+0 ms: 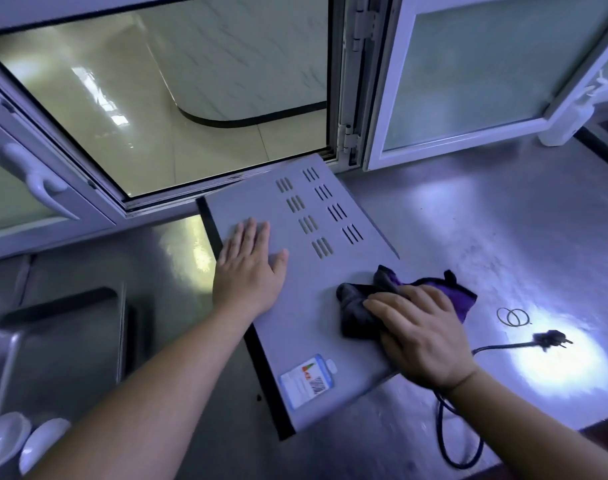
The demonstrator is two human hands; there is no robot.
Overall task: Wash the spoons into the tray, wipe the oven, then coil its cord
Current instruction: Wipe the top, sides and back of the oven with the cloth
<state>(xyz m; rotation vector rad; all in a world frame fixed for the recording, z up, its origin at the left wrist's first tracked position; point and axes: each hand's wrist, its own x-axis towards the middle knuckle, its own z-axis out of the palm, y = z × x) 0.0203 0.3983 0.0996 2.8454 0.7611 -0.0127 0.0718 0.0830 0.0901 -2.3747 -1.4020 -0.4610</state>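
Oven [295,323] wiping is under way: left hand [248,268] flat on its top, right hand [416,330] pressing a purple cloth [358,306] with flat fingers. Spoons [4,441] look done, and the cord [468,445] lies uncoiled on the surface.

A steel counter [503,220] is carrying a grey oven [306,306]. A black cord [503,346] and two thin rings [512,317] are lying beside it.

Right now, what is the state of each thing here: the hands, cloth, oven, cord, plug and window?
Left hand: flat on the oven top.
Right hand: presses the cloth onto the oven.
Cloth: crumpled, at the oven's right edge.
Oven: unplugged, on the counter.
Cord: loose, not coiled.
Plug: out, lying on the counter.
Window: swung open.
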